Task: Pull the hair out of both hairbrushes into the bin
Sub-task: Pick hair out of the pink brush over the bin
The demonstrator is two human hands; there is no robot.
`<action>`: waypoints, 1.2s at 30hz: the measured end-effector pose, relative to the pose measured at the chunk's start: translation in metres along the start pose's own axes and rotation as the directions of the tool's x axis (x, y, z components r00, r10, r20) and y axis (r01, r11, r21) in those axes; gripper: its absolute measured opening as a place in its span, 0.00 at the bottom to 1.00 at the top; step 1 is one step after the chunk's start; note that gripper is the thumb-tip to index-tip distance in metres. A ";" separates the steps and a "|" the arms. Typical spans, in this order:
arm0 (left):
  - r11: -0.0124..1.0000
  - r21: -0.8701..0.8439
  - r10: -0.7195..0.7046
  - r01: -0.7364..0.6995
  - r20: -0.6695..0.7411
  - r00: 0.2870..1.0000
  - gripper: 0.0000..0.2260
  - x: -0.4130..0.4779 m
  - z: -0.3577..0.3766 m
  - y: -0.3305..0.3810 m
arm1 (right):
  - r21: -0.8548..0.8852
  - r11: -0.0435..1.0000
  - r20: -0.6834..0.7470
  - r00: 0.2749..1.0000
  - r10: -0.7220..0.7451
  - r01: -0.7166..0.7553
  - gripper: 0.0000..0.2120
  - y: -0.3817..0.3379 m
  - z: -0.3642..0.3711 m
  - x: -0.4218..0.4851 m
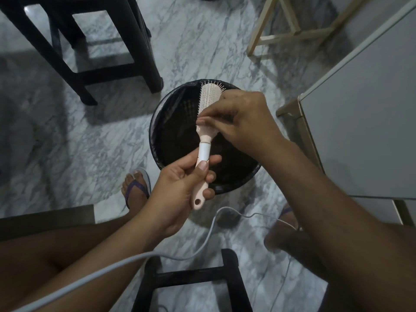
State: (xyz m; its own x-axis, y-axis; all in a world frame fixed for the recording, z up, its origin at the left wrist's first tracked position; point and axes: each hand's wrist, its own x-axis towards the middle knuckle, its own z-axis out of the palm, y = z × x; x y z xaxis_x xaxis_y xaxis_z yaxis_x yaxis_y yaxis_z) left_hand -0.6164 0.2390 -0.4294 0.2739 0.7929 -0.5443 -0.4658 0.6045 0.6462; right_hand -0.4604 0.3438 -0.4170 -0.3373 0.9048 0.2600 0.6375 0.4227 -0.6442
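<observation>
A pale pink hairbrush (208,96) with a white band on its handle is held over a round black bin (171,131) on the floor. My left hand (180,188) grips the brush's handle from below. My right hand (238,120) reaches in from the right, its fingertips pinching at the bristles near the base of the brush head. Any hair between the fingers is too fine to make out. The bin has a dark liner and a dark inside. No second hairbrush is in view.
The floor is grey-veined marble. A black stool (74,48) stands at the upper left, another black stool (191,280) right below me. A white cabinet (369,122) is on the right, pale wooden legs (290,25) behind it. A grey cable (126,260) trails across my lap.
</observation>
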 end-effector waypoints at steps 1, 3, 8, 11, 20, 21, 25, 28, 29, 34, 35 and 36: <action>1.000 0.000 -0.001 0.001 0.005 1.000 0.18 -0.001 0.001 -0.001 | 0.017 1.000 -0.042 0.999 0.025 -0.024 0.08 0.001 -0.003 0.001; 1.000 0.010 -0.002 0.002 0.021 1.000 0.19 -0.004 0.003 -0.005 | 0.077 0.992 -0.135 0.985 0.107 -0.097 0.07 0.003 -0.015 0.007; 0.999 0.024 -0.023 0.022 0.023 0.999 0.19 -0.004 0.000 -0.009 | 0.335 0.924 -0.345 0.888 0.303 -0.185 0.08 0.008 -0.054 0.024; 1.000 0.016 -0.022 0.022 0.013 1.000 0.19 -0.002 0.000 -0.007 | 0.319 0.904 -0.205 0.911 0.359 -0.284 0.09 0.009 -0.053 0.026; 1.000 -0.024 -0.004 0.002 -0.056 0.998 0.17 -0.003 -0.004 -0.010 | -0.057 0.996 0.075 0.994 0.079 -0.075 0.14 0.002 0.006 0.003; 1.000 -0.022 0.004 -0.005 -0.059 0.998 0.17 -0.003 -0.005 -0.010 | -0.056 0.998 0.005 0.999 0.041 -0.040 0.11 0.005 0.012 0.001; 1.000 -0.009 -0.006 0.006 -0.057 0.998 0.18 -0.004 -0.010 -0.013 | -0.109 0.994 -0.149 0.989 -0.014 -0.002 0.06 0.009 0.028 -0.007; 1.000 -0.010 -0.030 0.029 -0.051 0.998 0.18 -0.007 -0.009 -0.018 | 0.015 0.994 -0.228 0.967 0.110 -0.109 0.05 0.016 0.020 -0.003; 0.999 -0.014 -0.034 0.033 -0.049 0.998 0.18 -0.007 -0.009 -0.019 | 0.088 0.982 -0.249 0.951 0.185 -0.168 0.05 0.018 0.013 -0.001; 0.998 -0.062 -0.014 0.009 -0.085 0.996 0.16 0.000 -0.014 -0.010 | 0.181 0.925 -0.309 0.874 0.376 -0.334 0.11 0.032 -0.003 -0.002; 0.998 -0.066 -0.006 0.000 -0.094 0.996 0.15 0.001 -0.015 -0.008 | 0.158 0.914 -0.270 0.873 0.405 -0.375 0.12 0.038 0.000 -0.005; 0.998 -0.069 0.000 -0.007 -0.100 0.995 0.14 0.001 -0.015 -0.007 | 0.124 0.896 -0.208 0.872 0.443 -0.425 0.12 0.042 0.005 -0.010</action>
State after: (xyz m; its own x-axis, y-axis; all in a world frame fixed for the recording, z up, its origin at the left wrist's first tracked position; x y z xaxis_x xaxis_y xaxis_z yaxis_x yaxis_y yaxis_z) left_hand -0.6250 0.2342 -0.4427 0.1883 0.7811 -0.5953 -0.5247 0.5924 0.6114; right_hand -0.4334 0.3523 -0.4499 0.1318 0.9871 0.0911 0.6287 -0.0122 -0.7775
